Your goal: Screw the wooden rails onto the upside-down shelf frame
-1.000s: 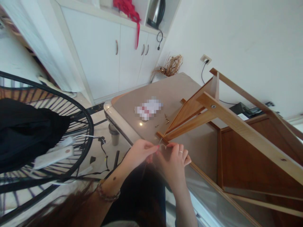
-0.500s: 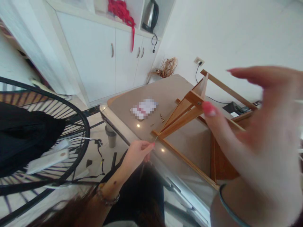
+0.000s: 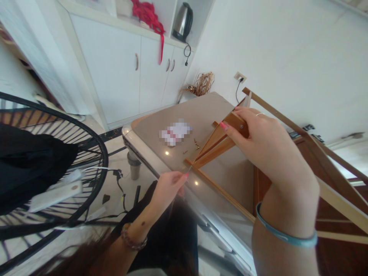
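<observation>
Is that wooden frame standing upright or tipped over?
Tipped: the wooden frame slants, one corner resting on the table edge, while the right hand grips its raised joint.

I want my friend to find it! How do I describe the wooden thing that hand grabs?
Find the glossy beige table by the white cupboards. On its right side stands a light brown wooden frame of slanted bars, its top gripped by the right hand. Unlike the tiny brass-coloured screws beside it, it is big and rises high.
</observation>
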A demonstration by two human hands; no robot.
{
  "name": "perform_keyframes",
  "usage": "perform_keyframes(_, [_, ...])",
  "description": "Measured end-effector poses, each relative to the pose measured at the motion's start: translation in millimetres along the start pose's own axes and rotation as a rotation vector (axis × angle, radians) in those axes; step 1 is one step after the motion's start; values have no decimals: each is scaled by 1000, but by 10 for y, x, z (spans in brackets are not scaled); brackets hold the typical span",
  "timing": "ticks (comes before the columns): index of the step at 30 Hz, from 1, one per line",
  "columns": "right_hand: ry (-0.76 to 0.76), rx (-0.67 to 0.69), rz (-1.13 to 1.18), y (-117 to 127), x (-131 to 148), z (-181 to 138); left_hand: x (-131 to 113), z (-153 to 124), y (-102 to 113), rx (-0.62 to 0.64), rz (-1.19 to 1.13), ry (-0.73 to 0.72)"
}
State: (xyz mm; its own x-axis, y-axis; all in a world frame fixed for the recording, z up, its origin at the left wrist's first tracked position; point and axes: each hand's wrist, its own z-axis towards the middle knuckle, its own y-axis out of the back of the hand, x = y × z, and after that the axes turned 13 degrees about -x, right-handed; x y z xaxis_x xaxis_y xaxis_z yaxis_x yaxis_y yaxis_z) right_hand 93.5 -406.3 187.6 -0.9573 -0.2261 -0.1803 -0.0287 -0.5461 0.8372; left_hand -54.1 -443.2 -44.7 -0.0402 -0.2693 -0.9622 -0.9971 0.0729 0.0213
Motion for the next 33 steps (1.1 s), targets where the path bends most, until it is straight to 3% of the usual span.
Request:
perform_keyframes(12, [15, 8, 63, 76, 86, -33, 36, -146, 32, -68, -31, -46])
perform_keyframes(21, [5, 37, 92, 181, 221, -91, 182, -320, 9, -111, -318, 57])
perform_keyframes(28, [-4, 31, 109, 232, 319, -137, 324, -454, -170, -212, -465, 81])
perform_keyframes(33, [24, 34, 110, 253, 340, -142, 396, -507, -240, -163, -598, 148])
